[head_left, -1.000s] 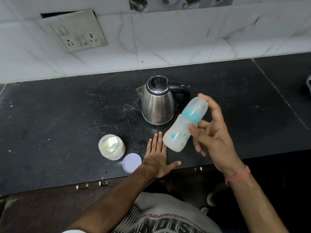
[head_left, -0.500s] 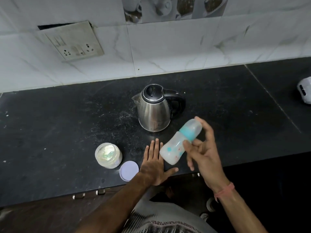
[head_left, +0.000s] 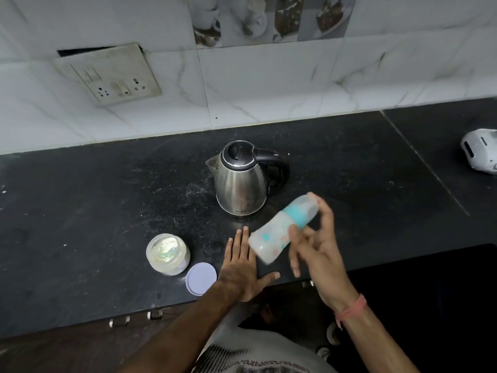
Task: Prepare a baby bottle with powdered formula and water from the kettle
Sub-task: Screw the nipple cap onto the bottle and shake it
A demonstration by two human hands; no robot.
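My right hand (head_left: 317,246) holds a capped baby bottle (head_left: 279,232) with a teal collar, tilted with its cap up to the right, in the air just in front of the steel kettle (head_left: 240,181). The bottle looks blurred. The kettle stands upright on the black counter (head_left: 80,211), lid shut, spout to the left. My left hand (head_left: 242,267) lies flat on the counter near its front edge, fingers spread, holding nothing. Left of it stands an open jar of pale formula powder (head_left: 168,254), with its lilac lid (head_left: 201,278) lying beside it.
A white tiled wall with a socket plate (head_left: 113,74) rises behind the counter. A white object (head_left: 481,154) sits at the far right edge. Below the counter's front edge are cabinet handles (head_left: 137,317).
The view has tilted up, so everything sits lower in frame. My right hand has kept the bottle moving near the kettle. The left hand stays flat on the counter.
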